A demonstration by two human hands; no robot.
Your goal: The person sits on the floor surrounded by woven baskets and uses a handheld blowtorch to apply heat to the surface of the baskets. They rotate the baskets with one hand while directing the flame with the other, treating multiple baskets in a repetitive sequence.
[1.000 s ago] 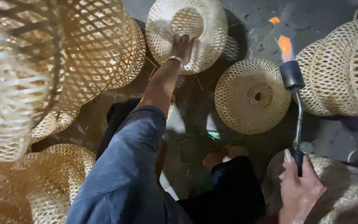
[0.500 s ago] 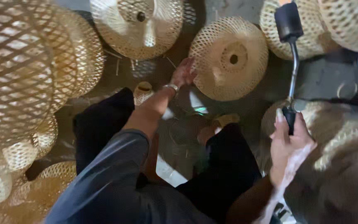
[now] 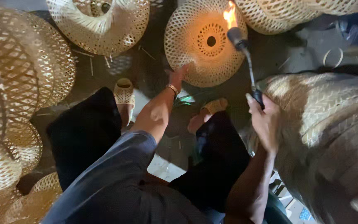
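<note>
Fingertips of left hand [image 3: 179, 76] press, loosely spread, on round pale woven bamboo shade [image 3: 206, 41] lying on the floor; right hand [image 3: 265, 120] fist-grips lit black gas torch [image 3: 245, 54]. Flame at weave risks scorching it or burning nearby fingers.

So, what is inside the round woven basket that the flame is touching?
Through the centre hole of the round woven basket only darkness shows. The weave glows orange near the torch flame. The left hand touches its lower edge. The inside is otherwise hidden.
</note>
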